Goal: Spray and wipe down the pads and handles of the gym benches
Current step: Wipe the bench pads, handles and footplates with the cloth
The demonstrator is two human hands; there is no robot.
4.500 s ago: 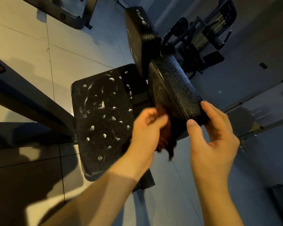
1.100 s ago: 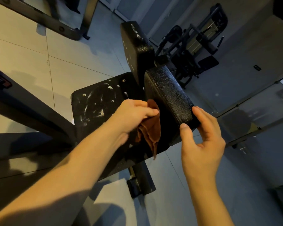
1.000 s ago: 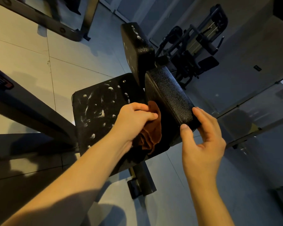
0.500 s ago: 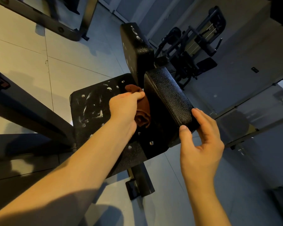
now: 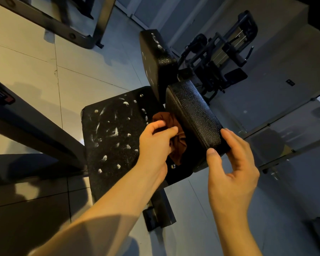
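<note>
Crossing the lower part of the view, the left forearm [image 5: 109,209] and the right forearm [image 5: 235,228] lead up to a black bench. Between them the bench's foot [image 5: 159,215] stands on the grey tiled floor [image 5: 78,74].

The left hand [image 5: 155,145] has its fingers and thumb curled round a bunched brown cloth [image 5: 178,146]. The cloth sits in the gap between the flat seat pad [image 5: 115,141] and the underside of the tilted pad [image 5: 192,115] just to its right. It rests against the seat pad; whether it also touches the tilted pad's underside cannot be told (that face lies in deep shadow). The left hand and wrist cover the seat pad's near right part, and a bolt head [image 5: 173,166] shows just beside the cloth's lower edge.

The right hand [image 5: 233,167] grips the near end of the tilted pad, thumb on the near face and fingers wrapped over the far side.

The seat pad's left and middle area is dotted with white flecks of foam [image 5: 116,131]. Behind it an upright pad [image 5: 155,60] rises, flecked white along its edge, with the tilted pad hiding its lower right corner. To the left a dark sloping beam [image 5: 37,132] runs toward the seat pad's side.

Farther off, a metal frame [image 5: 70,34] stands at the top left, and a dark weight machine [image 5: 222,54] stands beyond the pads near the wall.
</note>
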